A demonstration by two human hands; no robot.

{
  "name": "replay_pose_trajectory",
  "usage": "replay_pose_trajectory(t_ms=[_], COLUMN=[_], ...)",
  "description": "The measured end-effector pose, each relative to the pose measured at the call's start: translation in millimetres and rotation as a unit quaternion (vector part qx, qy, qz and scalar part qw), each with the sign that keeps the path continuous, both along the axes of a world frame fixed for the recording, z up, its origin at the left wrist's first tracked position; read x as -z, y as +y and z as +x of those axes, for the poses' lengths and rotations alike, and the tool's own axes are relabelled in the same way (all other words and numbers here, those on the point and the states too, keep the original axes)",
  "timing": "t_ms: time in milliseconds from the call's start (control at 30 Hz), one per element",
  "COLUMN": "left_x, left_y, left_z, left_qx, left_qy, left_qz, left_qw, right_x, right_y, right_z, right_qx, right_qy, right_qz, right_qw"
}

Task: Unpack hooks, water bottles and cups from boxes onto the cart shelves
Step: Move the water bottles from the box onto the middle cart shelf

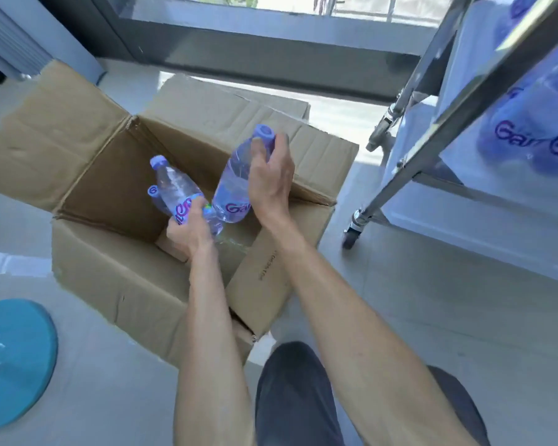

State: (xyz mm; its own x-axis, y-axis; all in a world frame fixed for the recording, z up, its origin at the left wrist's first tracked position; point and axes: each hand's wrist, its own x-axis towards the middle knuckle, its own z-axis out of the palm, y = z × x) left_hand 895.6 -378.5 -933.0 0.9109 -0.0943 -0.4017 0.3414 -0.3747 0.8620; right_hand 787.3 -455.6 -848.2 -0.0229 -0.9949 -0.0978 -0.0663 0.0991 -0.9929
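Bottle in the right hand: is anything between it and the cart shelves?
Nothing visible blocks it. The right hand holds the bottle above the open box, clear of its flaps, with only bare floor between it and the cart on the right.

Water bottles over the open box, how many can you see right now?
3. One water bottle in the right hand; one in the left hand; a third's cap peeks out behind it. More may be hidden.

A box (149, 284) sat under both hands; the cart (432, 149) stood right of the right hand (269, 188).
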Motion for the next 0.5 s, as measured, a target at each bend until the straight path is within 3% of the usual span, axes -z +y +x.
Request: replay_pose_trajectory(t_ms=[67,133,233,267,367,500], left_x=[-26.0,-47.2,-76.0,-86.5,-114.9,-148.7], left_y=[20.3,46.5,85.6,95.3,117.1,136.9], left_z=[-22.8,-55.0,-120.7,-145.9,-215.5,-290.9], left_qx=[0.058,0.123,0.197,0.22,0.298,0.401], left_qy=[-0.05,-0.048,0.035,0.071,0.208,0.345], left_qz=[-0.05,-0.124,-0.215,-0.248,-0.331,-0.35], left_qw=[0.996,0.984,0.956,0.941,0.871,0.773], right_x=[-18.8,-30.6,-41.3,-40.4,-37.7,-48.0], right_y=[-5.7,-8.0,18.3,35.1,112.0,186.5], right_z=[-36.7,-83.8,-169.0,-198.8,-282.6,-360.6], right_qx=[0.065,0.092,0.073,0.057,0.024,0.092], right_qy=[-0.06,-0.182,-0.449,-0.488,-0.444,-0.368], right_qz=[0.062,0.119,0.204,0.218,0.225,0.159], right_qw=[0.994,0.972,0.867,0.844,0.867,0.912])
